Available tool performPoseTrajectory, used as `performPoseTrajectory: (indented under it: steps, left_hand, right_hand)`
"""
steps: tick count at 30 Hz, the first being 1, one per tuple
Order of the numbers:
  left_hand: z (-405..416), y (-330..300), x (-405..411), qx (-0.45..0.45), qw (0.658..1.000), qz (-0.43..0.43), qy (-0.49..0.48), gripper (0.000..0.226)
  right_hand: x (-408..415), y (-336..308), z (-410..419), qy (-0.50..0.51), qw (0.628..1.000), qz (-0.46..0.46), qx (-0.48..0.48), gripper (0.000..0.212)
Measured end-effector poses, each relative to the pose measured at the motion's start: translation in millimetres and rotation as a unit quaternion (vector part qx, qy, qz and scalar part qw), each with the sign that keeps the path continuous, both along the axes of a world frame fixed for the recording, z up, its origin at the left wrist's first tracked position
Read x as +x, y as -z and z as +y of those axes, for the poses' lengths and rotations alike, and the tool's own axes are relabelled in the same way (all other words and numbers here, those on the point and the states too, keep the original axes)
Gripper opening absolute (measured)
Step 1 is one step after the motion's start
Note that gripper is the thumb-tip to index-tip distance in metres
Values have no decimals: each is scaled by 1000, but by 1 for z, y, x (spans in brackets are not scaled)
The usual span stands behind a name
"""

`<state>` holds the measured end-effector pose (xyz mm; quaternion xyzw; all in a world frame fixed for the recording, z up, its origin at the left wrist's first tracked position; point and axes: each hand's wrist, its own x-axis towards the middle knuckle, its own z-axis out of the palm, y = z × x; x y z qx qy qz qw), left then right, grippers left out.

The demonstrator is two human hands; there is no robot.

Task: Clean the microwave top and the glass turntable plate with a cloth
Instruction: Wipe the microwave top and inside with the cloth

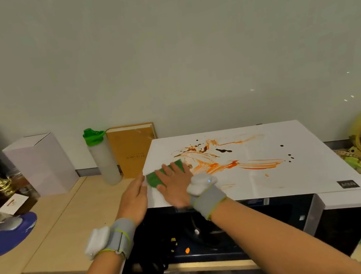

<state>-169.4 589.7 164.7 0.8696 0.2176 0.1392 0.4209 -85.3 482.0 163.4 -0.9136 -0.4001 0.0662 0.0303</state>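
the green cloth (158, 178) lies flat at the left edge of the white microwave top (279, 182), just beside the orange and dark sauce smears (217, 159) spread across the middle of that top. the right hand (175, 186) presses the cloth down with fingers straight and slightly apart. the left hand (135, 199) rests against the top's left edge, fingers straight and together. below, the microwave cavity (206, 233) stands open; the glass plate inside is too dark to make out. a green-capped bottle (103, 157) and a tan book (132, 150) stand on the bench beside the microwave's left rear corner.
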Motion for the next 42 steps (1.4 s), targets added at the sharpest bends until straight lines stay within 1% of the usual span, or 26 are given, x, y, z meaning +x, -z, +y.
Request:
performPoseTrajectory:
  steps: [3,4,5,7,8,10,12,13,15,17,20,24,26,28,30,31,32,34,36,38,40,42]
  left_hand:
    - [-1,1,0,-11,1000,-3,8,44]
    - [1,2,0,-10,1000,1,10,45]
    - [1,3,-1,-7,1000,8,14,46]
    - [-1,3,-1,4,1000,19,23,47]
    - [-1,2,-1,7,999,21,25,47]
    - [-1,1,-1,10,1000,21,18,47]
    - [-2,1,0,10,1000,21,9,46]
    - [-2,0,0,12,1000,18,6,46]
    - [-2,0,1,16,1000,11,3,45]
    - [-1,0,1,14,1000,11,1,45]
    - [1,1,-1,23,999,24,2,46]
    - [3,3,0,65,992,105,3,55]
    - [4,2,2,65,987,145,-5,58]
    - [4,1,5,53,986,158,-5,59]
    - [6,1,5,35,988,151,-7,59]
    - [7,1,5,23,990,142,-8,59]
    - [7,1,4,13,991,131,-9,59]
    - [6,2,4,5,993,115,-6,59]
    - [6,2,4,1,995,104,-8,57]
    - [8,3,5,-18,996,91,-19,51]
    - [7,3,5,-38,995,81,-33,49]
    - [7,3,4,-49,995,75,-46,50]
  right_hand:
    - [-26,-1,-42,-111,994,8,17,52]
    - [-22,-4,-55,-115,993,15,17,52]
    - [-10,-5,-65,-94,995,11,11,52]
    - [23,-6,-66,-12,1000,-3,-4,53]
    - [36,-4,-55,30,1000,-8,-3,53]
    - [46,-1,-21,64,998,-21,-8,56]
    - [35,4,4,42,999,-20,-2,63]
    - [23,5,8,13,1000,-11,-3,60]
    - [-1,3,-8,-49,999,5,-3,54]
    - [-10,-3,-40,-75,997,22,3,54]
    - [9,-7,-64,-27,999,24,-18,55]
    - [33,-1,-27,57,998,5,-24,55]
    - [29,4,-12,54,998,-5,-19,53]
    - [16,2,-19,-3,1000,0,-6,51]
    - [3,-1,-40,-66,998,21,9,49]
    - [1,-2,-50,-80,996,31,12,48]
    - [4,-2,-58,-78,996,36,7,49]
    - [21,-2,-58,-34,999,30,-7,50]
    - [38,1,-36,32,999,6,-3,52]
    - [42,4,-5,67,998,-14,5,53]
    - [35,6,13,46,999,-4,6,54]
    - [20,1,5,-5,1000,15,4,56]
